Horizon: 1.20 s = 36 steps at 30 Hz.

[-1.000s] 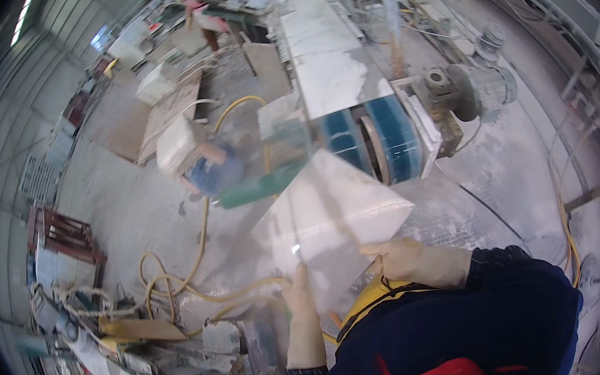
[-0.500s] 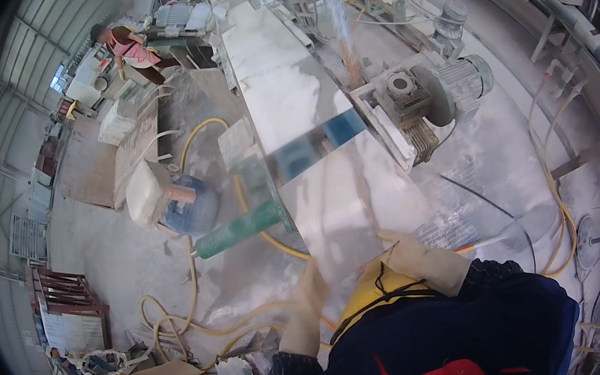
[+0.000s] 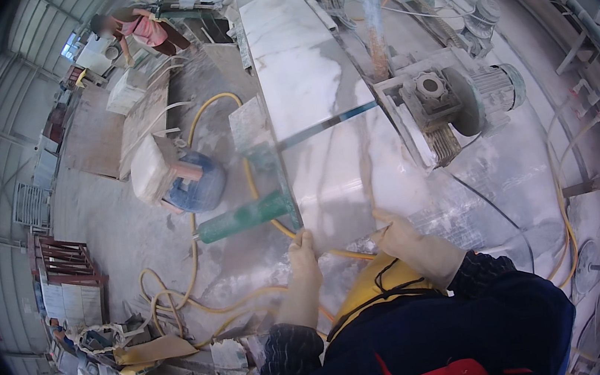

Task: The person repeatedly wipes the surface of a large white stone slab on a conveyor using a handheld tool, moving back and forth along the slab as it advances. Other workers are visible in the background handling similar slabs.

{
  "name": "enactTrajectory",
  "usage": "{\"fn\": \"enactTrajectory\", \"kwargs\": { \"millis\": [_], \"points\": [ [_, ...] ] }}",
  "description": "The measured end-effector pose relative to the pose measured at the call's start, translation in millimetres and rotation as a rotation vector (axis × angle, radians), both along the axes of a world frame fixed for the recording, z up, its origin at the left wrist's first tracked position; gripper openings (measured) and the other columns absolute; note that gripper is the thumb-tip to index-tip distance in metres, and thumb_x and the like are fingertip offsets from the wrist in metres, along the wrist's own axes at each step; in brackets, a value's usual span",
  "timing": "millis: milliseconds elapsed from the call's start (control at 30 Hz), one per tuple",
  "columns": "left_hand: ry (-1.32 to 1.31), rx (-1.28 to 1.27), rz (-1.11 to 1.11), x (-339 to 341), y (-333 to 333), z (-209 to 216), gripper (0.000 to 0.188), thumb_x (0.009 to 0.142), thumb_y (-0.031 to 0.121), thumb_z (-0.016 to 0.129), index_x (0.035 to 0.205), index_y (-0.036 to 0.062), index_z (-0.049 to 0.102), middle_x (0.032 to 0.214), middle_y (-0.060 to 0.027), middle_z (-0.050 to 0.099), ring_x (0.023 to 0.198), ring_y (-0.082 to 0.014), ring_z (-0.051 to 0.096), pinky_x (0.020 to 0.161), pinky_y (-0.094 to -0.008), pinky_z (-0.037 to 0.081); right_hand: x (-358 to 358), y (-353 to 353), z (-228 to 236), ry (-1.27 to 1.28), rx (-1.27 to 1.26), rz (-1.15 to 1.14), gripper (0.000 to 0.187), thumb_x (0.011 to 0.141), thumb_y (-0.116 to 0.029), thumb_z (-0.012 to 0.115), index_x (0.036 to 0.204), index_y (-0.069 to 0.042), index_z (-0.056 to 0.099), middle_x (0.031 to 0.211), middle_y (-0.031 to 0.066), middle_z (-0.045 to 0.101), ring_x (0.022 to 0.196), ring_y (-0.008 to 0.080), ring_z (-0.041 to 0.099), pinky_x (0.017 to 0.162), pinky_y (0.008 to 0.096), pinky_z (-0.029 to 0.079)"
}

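A pale, grey-veined stone slab lies on a conveyor in front of me, its near end by my waist. In a cream glove, my left hand is closed on the slab's near left corner. My right hand, gloved alike, grips the near edge further right; its fingertips show on the top and the rest of its hold is hidden. Beyond a narrow gap with blue rollers lies another white and grey stone slab.
Right of the conveyor sits a dusty motor with a gearbox. A green roller sticks out left, near a blue barrel. A yellow hose winds over the floor. Stone offcuts lie lower left. Another person stands far left.
The near slab has moved forward with both my hands on it, and the gap to the farther slab has narrowed. The view has shifted a little, and the far person leans differently.
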<state>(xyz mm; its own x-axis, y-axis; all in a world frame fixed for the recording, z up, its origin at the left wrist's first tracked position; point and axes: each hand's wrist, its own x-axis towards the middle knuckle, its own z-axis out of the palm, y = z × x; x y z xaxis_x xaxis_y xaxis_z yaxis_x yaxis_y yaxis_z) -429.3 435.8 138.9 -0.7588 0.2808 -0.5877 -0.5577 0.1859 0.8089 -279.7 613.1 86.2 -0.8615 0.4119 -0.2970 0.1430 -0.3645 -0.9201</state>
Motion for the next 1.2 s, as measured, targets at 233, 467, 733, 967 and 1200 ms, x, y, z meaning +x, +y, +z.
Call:
{"fn": "enactTrajectory", "kwargs": {
  "millis": [233,467,733,967,1200],
  "points": [
    [0.037,-0.058,-0.025,-25.4,3.2,-6.6,0.039,0.101,0.021,0.056,0.133,-0.0011,0.057,0.111,-0.0080,0.066,0.095,-0.0171,0.064,0.079,-0.0322,0.053,-18.8,0.8,-29.6,-0.139,0.004,0.198,0.034,0.105,-0.017,0.043,0.134,-0.001,0.052,0.134,0.0075,0.058,0.122,0.0161,0.053,0.111,0.0250,0.038],
    [0.024,0.043,-0.031,-42.9,5.5,-21.2,0.035,0.102,0.018,0.053,0.131,0.0001,0.059,0.111,-0.0081,0.067,0.093,-0.0181,0.066,0.076,-0.0323,0.056,-32.2,3.6,-36.5,0.055,-0.586,-0.134,0.037,0.104,-0.015,0.047,0.132,0.008,0.051,0.136,0.0123,0.058,0.123,0.0182,0.053,0.110,0.0273,0.040],
    [0.015,-0.011,-0.018,-49.4,12.9,-29.1,0.037,0.102,0.022,0.056,0.133,0.0029,0.059,0.109,-0.0068,0.068,0.089,-0.0160,0.066,0.075,-0.0313,0.057,-36.7,12.9,-62.5,-0.003,-0.427,-0.101,0.037,0.103,-0.013,0.048,0.134,0.008,0.049,0.128,0.0106,0.061,0.115,0.0180,0.056,0.100,0.0272,0.047],
    [-0.008,-0.029,-0.081,-61.6,11.6,-34.2,0.037,0.101,0.025,0.057,0.132,0.0039,0.060,0.103,-0.0051,0.068,0.089,-0.0133,0.063,0.074,-0.0314,0.056,-43.4,17.1,-49.2,-0.060,-0.300,-0.125,0.041,0.099,-0.010,0.051,0.137,0.004,0.048,0.116,0.0089,0.065,0.104,0.0157,0.059,0.095,0.0253,0.048],
    [0.040,0.006,-0.052,-58.6,-27.5,-17.9,0.045,0.101,0.023,0.054,0.139,-0.0006,0.049,0.122,-0.0151,0.065,0.107,-0.0229,0.066,0.089,-0.0337,0.055,-36.8,18.7,-0.6,-0.324,0.291,0.065,0.052,0.088,-0.016,0.062,0.138,-0.012,0.053,0.080,0.0032,0.067,0.075,0.0109,0.062,0.077,0.0268,0.052]
  ]
}}
